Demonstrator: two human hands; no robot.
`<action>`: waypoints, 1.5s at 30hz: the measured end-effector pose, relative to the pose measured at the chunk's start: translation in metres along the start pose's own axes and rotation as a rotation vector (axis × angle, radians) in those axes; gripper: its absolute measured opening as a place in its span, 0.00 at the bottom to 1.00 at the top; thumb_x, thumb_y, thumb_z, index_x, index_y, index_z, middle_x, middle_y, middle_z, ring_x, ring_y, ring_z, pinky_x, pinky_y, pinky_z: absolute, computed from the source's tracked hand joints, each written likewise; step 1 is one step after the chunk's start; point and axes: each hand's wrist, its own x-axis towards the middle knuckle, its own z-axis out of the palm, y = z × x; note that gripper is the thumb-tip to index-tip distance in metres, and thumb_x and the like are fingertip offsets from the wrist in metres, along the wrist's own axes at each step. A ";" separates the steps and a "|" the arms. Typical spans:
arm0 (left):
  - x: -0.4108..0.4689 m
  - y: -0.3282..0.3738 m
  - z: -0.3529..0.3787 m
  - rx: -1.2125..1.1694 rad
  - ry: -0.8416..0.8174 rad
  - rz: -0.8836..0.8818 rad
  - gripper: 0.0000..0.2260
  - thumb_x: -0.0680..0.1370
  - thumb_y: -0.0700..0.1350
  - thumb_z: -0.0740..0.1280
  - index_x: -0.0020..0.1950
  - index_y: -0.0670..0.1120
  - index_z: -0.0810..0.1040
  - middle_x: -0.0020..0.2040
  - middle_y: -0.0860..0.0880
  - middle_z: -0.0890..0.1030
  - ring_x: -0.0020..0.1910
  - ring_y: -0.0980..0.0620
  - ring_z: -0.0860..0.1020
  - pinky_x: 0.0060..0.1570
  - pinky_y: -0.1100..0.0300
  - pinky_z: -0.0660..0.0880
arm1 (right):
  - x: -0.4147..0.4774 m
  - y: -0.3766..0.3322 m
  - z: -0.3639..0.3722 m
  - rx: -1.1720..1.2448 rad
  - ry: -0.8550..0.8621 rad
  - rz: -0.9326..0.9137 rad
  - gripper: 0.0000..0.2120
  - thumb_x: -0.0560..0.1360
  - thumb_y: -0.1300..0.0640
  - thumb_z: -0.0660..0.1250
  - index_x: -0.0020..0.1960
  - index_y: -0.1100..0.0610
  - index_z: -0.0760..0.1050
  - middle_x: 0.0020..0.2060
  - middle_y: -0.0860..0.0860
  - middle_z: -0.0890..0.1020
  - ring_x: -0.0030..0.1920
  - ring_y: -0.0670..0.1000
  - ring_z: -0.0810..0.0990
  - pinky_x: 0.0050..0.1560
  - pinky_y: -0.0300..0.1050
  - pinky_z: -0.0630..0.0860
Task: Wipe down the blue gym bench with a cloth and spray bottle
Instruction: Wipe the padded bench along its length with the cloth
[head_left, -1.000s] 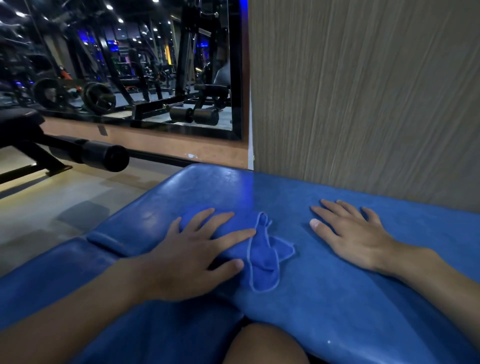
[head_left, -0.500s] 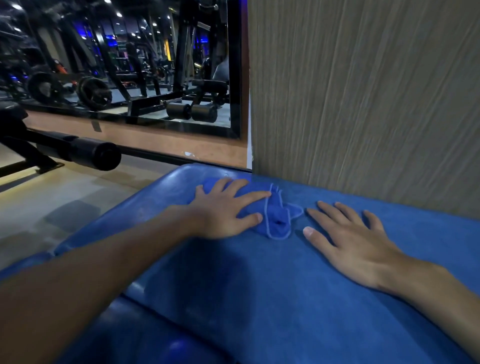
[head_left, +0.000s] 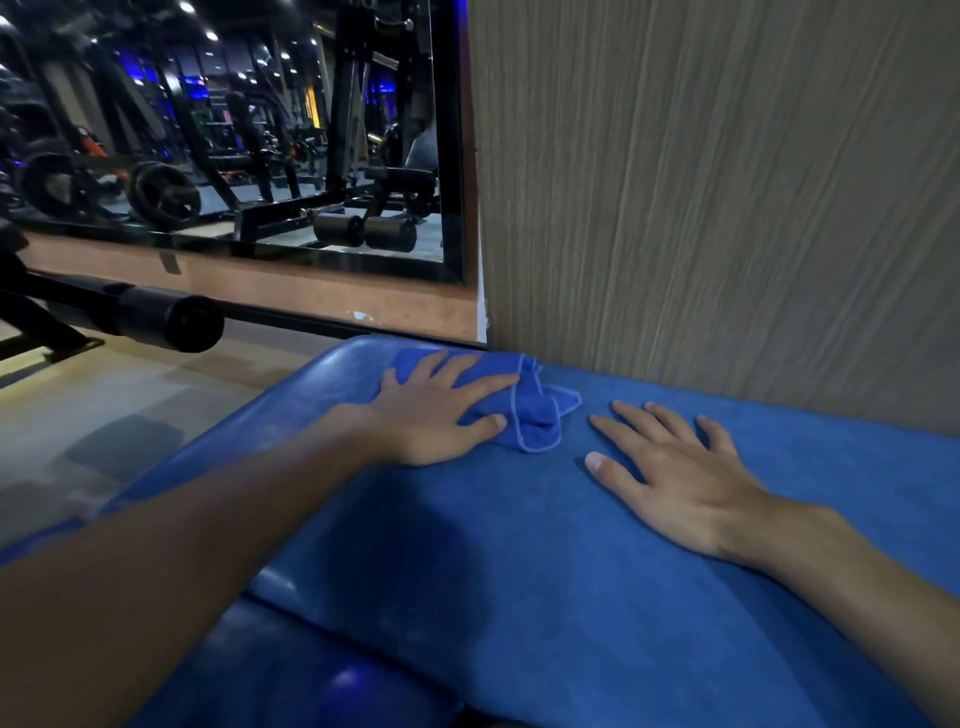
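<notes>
I see one blue cloth (head_left: 530, 410) and one bench (head_left: 519, 561). My left hand (head_left: 431, 421) presses it flat-fingered; my right hand (head_left: 670, 473) rests spread, holding nothing.

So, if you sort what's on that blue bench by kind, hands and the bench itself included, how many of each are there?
Cloths: 1, the blue cloth near the far end by the wall
Hands: 2, the left hand flat on the cloth, the right hand flat on the padding
Benches: 1, the bench
Total: 4
</notes>
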 end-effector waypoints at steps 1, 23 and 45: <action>-0.018 0.000 0.000 0.014 -0.003 -0.002 0.27 0.73 0.74 0.44 0.72 0.76 0.44 0.81 0.59 0.46 0.80 0.50 0.43 0.73 0.32 0.46 | -0.001 0.000 -0.001 -0.010 -0.008 0.004 0.35 0.74 0.30 0.36 0.78 0.39 0.47 0.79 0.42 0.47 0.79 0.47 0.43 0.76 0.59 0.40; -0.035 -0.036 -0.004 0.064 0.007 -0.045 0.24 0.76 0.71 0.47 0.70 0.78 0.42 0.80 0.58 0.49 0.79 0.49 0.46 0.69 0.28 0.50 | 0.020 -0.049 0.010 -0.019 0.010 -0.157 0.51 0.61 0.22 0.27 0.79 0.43 0.41 0.79 0.44 0.43 0.78 0.47 0.38 0.76 0.60 0.38; -0.152 -0.047 -0.012 0.090 -0.035 -0.047 0.27 0.66 0.80 0.35 0.65 0.83 0.37 0.80 0.60 0.44 0.79 0.53 0.40 0.74 0.38 0.51 | 0.014 -0.048 0.006 0.052 0.049 -0.149 0.40 0.73 0.28 0.38 0.79 0.46 0.46 0.79 0.44 0.52 0.79 0.47 0.46 0.76 0.59 0.43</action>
